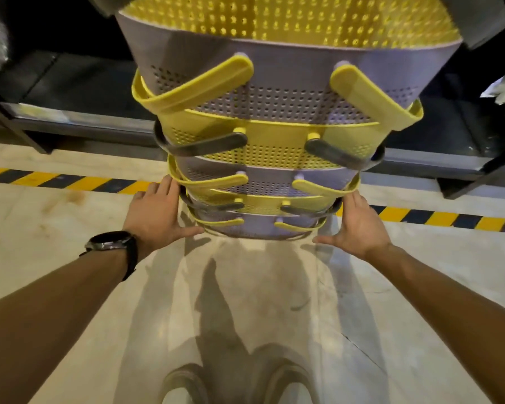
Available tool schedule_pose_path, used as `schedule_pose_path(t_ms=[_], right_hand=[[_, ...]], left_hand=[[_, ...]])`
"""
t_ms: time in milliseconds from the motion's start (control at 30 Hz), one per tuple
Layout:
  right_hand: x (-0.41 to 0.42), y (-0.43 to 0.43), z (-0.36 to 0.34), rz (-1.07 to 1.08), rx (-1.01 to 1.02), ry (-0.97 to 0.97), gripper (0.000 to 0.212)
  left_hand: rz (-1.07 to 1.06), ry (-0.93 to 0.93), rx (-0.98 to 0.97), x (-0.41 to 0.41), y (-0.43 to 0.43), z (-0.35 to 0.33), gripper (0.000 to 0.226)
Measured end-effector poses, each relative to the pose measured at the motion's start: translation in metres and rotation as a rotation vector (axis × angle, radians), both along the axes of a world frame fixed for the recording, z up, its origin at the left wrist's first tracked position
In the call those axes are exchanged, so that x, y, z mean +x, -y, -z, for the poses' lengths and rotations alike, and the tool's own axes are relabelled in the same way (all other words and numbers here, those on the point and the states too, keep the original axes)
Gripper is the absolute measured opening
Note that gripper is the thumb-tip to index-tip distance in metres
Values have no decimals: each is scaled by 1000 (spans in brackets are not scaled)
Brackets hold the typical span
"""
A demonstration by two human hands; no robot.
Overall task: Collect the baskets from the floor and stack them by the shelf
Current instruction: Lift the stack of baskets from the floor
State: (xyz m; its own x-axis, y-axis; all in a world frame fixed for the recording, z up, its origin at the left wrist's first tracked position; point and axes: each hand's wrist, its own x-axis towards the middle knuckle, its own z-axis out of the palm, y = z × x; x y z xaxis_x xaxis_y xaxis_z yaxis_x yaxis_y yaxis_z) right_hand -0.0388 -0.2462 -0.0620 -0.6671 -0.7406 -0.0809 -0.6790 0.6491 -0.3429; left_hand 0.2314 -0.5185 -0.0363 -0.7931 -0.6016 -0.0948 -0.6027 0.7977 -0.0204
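Baskets [274, 158] stacked on pale floor [70, 287], beside dark shelf [70, 91].

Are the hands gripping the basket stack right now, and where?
Both open hands press the stack of baskets near its bottom: left hand and right hand flat against opposite sides, fingers not curled around a handle.

Basket stack [274, 118] top cut by upper edge; shoes [239, 383] blurred.
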Motion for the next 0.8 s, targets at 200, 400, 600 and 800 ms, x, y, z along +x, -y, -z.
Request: schedule_pose_path(t_ms=[200,400,600,800], right_hand=[[15,5,3,86,-185,210,122],[20,6,-2,162,-365,303,129],[21,8,-3,94,-370,387,134],[34,20,11,162,-408,466,138]], left_hand=[[20,-63,56,-6,-2,-2,98],[15,-182,85,-5,0,0,112],[1,-226,120,-8,0,5,117],[-3,-213,131,-6,1,8,115]])
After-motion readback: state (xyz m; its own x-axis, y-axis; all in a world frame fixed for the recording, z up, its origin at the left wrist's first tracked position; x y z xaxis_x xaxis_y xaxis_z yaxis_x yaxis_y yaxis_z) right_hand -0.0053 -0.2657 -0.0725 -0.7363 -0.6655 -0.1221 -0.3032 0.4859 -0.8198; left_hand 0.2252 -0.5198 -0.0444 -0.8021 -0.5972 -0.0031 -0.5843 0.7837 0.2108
